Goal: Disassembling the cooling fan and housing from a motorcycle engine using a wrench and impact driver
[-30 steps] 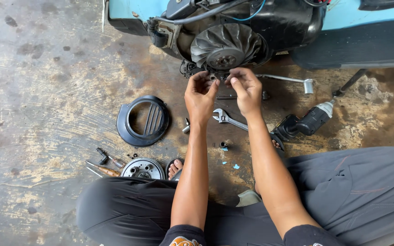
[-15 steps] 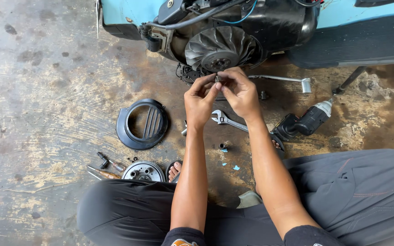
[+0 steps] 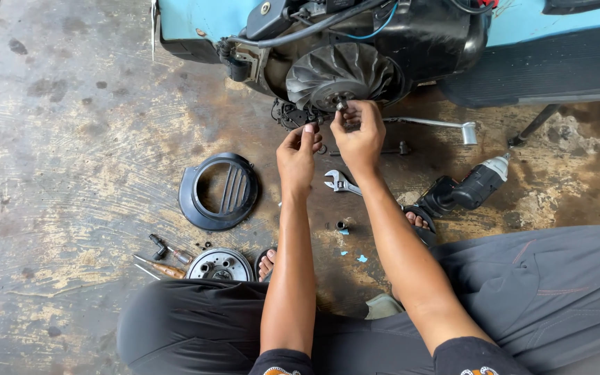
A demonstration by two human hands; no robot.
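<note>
hands split apart since half a second ago: right hand moved far to the grey finned metal fan wheel, fingers pinched on a small dark nut at its hub; left hand dropped nearer, fingers curled, nothing visibly held. silver wrench lies just near.

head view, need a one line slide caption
Right hand holds a small part at the fan wheel hub; left hand hovers below.

A fan wheel sits at the top centre, with the right hand touching its hub and the left hand just below-left. A round cover lies left of the hands, a wrench between the forearms, and a power drill to the right.
</note>
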